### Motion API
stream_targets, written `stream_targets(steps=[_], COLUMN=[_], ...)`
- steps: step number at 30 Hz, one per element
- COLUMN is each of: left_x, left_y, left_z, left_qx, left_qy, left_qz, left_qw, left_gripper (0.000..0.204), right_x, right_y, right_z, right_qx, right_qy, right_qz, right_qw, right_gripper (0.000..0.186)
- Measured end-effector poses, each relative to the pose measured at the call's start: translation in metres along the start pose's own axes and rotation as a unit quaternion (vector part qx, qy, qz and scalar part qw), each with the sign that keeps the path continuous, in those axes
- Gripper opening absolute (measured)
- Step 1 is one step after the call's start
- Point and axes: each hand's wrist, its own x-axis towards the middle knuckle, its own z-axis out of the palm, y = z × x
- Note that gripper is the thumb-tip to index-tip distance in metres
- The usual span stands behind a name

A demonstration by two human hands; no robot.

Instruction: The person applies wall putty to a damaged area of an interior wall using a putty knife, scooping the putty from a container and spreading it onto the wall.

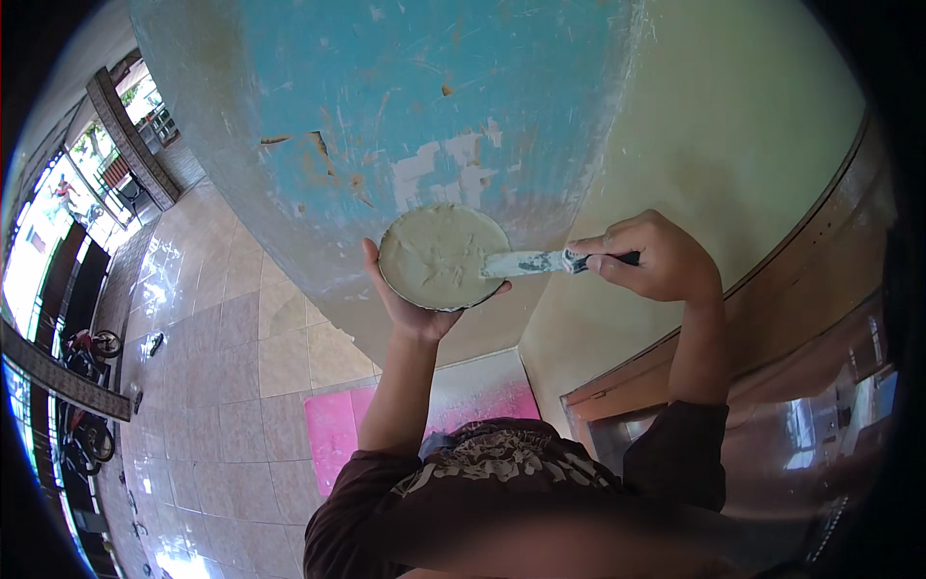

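Observation:
My left hand (417, 314) holds a round, shallow container of putty (439, 253) from beneath, its thumb up along the left rim. Pale grey-beige paste fills the container, with ridges and dents across its surface. In my right hand (656, 259) is a putty knife (529, 262) with a dark handle and a flat blade smeared with white. The blade points left and its tip lies over the paste at the right side of the container. Behind both hands stands a wall (405, 87) with worn turquoise paint, chipped spots and white patches just above the container.
A light green wall (733, 125) meets the turquoise one at a corner on the right. Lower right is a brown wooden door frame (617, 386). A pink and white sheet (333, 425) lies on the tiled floor (212, 386) below me. Motorcycles (87, 434) stand at far left.

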Motion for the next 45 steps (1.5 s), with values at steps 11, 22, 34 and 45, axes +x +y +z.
stream_targets(steps=[11, 22, 34, 45], left_x=[0.000, 0.002, 0.001, 0.002], left_y=[-0.005, -0.020, -0.011, -0.015], left_z=[-0.001, 0.010, 0.010, 0.006], left_qx=[0.006, 0.033, -0.011, -0.017], left_qy=[0.027, 0.007, -0.028, 0.000], left_qz=[0.011, -0.026, -0.012, 0.001], left_qw=[1.000, 0.999, 0.999, 1.000], left_gripper=[0.100, 0.103, 0.100, 0.104], right_x=[-0.002, -0.005, -0.006, 0.002], right_y=[0.023, 0.058, 0.014, 0.007], right_z=[0.005, 0.018, -0.007, -0.024], right_qx=[0.010, 0.327, -0.001, -0.039], right_qy=[0.002, -0.104, -0.011, -0.061], right_qz=[-0.034, 0.073, -0.053, 0.030], right_qw=[0.999, 0.936, 0.999, 0.997], right_gripper=[0.026, 0.041, 0.027, 0.024])
